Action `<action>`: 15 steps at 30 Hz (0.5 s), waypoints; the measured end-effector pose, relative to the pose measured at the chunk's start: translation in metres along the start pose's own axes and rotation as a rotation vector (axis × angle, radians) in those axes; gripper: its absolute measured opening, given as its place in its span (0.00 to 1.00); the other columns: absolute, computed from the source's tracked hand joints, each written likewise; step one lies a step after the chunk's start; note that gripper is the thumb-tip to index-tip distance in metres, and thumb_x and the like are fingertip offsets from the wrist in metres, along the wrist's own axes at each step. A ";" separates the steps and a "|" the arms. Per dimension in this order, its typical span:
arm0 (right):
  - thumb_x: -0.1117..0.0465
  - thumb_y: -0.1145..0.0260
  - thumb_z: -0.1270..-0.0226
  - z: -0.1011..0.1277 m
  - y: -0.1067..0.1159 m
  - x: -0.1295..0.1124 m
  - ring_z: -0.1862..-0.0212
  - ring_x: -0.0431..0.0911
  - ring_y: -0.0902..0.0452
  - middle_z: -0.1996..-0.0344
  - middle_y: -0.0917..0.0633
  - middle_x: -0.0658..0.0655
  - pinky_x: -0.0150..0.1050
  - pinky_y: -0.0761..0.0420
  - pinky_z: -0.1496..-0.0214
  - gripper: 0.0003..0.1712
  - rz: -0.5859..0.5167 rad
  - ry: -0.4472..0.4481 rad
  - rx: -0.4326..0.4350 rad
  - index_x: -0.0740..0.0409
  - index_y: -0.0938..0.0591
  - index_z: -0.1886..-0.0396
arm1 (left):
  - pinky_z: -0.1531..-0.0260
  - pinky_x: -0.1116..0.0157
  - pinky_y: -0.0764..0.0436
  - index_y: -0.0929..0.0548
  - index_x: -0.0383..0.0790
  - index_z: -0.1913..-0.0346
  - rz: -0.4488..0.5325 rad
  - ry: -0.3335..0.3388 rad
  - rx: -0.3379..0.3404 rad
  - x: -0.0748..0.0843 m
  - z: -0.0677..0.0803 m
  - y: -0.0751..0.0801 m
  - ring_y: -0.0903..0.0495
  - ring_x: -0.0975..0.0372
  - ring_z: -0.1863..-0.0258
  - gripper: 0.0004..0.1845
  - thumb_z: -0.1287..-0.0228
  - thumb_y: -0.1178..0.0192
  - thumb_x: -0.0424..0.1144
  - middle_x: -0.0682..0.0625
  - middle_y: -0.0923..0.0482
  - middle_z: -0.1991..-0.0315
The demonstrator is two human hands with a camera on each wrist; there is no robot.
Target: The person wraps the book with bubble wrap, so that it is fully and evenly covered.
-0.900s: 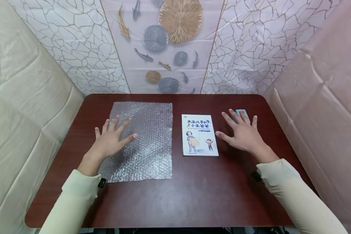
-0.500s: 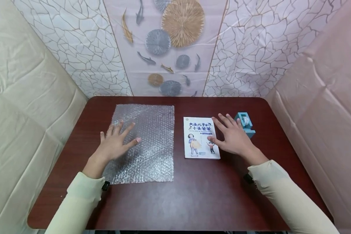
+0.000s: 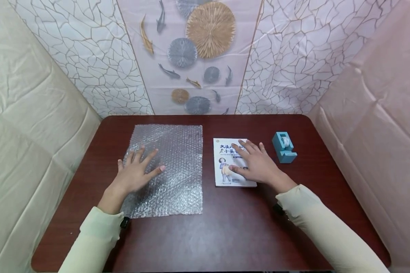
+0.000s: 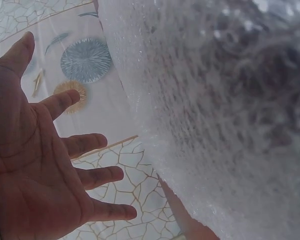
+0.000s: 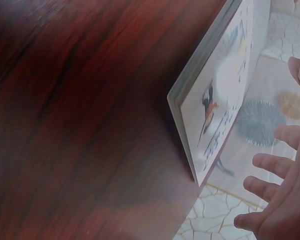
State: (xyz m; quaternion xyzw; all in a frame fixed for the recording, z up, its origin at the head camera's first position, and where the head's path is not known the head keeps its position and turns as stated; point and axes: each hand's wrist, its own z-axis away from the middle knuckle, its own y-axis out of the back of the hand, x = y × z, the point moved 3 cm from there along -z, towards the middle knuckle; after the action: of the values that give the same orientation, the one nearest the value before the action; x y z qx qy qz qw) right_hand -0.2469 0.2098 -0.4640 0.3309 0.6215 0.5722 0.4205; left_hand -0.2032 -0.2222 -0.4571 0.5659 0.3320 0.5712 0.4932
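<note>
The left hand (image 3: 134, 175) lies flat, fingers spread, steadying the bubble wrap (image 3: 171, 167) at nine o'clock on the table (image 3: 225, 227). The right hand (image 3: 254, 163), grip apart, hovers over the book (image 3: 225, 167) at three o'clock.

Clear plastic bubble wrap (image 3: 171, 167), a glossy paper book (image 3: 225, 167), on a polished dark wood table (image 3: 225, 227).

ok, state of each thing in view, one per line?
bubble wrap: spread flat on the table, one sheet
book: closed, lying flat, cover up
tape dispenser: upright, untouched, right of the book
left hand: open, fingers spread over the bubble wrap
right hand: open, fingers straight over the book
table: dark red, bears it all
</note>
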 end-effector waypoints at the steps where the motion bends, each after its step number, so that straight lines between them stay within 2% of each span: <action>1: 0.22 0.39 0.26 -0.003 0.000 -0.001 0.10 0.64 0.48 0.10 0.39 0.61 0.76 0.54 0.12 0.56 0.004 0.008 -0.001 0.43 0.40 0.09 | 0.25 0.14 0.59 0.47 0.58 0.08 0.002 0.001 0.002 0.000 0.000 0.000 0.60 0.23 0.13 0.50 0.22 0.55 0.79 0.35 0.61 0.08; 7: 0.21 0.40 0.26 -0.013 0.000 -0.011 0.11 0.65 0.43 0.12 0.36 0.62 0.77 0.51 0.13 0.56 0.012 0.042 0.001 0.43 0.38 0.09 | 0.26 0.13 0.57 0.44 0.56 0.09 0.006 0.000 0.013 -0.002 0.004 -0.001 0.59 0.23 0.13 0.49 0.22 0.53 0.78 0.34 0.59 0.08; 15: 0.22 0.43 0.23 -0.020 -0.008 -0.020 0.12 0.63 0.40 0.13 0.34 0.61 0.78 0.49 0.14 0.53 0.011 0.091 -0.009 0.43 0.39 0.09 | 0.30 0.10 0.56 0.44 0.54 0.09 0.016 0.010 -0.015 -0.007 0.019 -0.011 0.59 0.21 0.14 0.49 0.22 0.53 0.77 0.31 0.58 0.09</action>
State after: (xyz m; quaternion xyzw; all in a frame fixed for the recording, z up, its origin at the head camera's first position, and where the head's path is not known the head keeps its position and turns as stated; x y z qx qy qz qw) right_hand -0.2554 0.1823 -0.4697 0.3061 0.6356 0.5918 0.3899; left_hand -0.1833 -0.2296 -0.4667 0.5620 0.3258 0.5805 0.4910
